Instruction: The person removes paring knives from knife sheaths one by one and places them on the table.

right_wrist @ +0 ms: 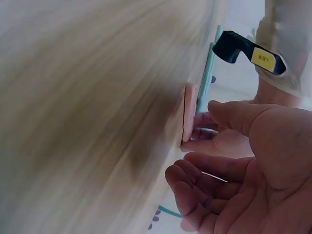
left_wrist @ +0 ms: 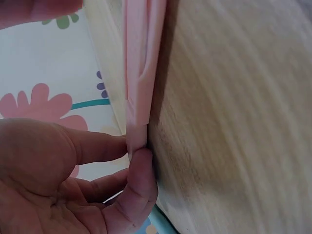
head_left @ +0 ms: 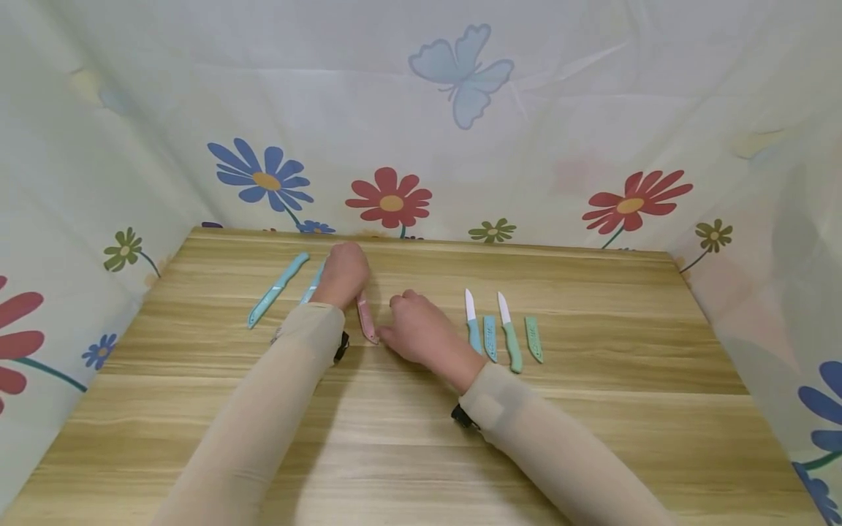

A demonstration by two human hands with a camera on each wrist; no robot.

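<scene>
My left hand (head_left: pixel 345 276) pinches one end of a pink paring knife (head_left: pixel 366 319) between thumb and fingers. In the left wrist view a pink sheath (left_wrist: pixel 141 58) covers its blade, and the knife lies along the wooden table. My right hand (head_left: pixel 424 329) is just right of the knife, with fingers loosely bent and nothing in them. In the right wrist view, a gap separates the right fingers (right_wrist: pixel 187 195) from the pink knife (right_wrist: pixel 189 114). A light-blue knife (head_left: pixel 310 290) is partly hidden behind my left hand.
A turquoise sheathed knife (head_left: pixel 278 291) lies at the far left. Right of my right hand lie a blue-handled knife (head_left: pixel 471 314) with bare white blade, a blue sheath (head_left: pixel 490 338), a green-handled knife (head_left: pixel 510 336) and a green sheath (head_left: pixel 534 338). A flowered curtain (head_left: pixel 316 109) stands behind the table.
</scene>
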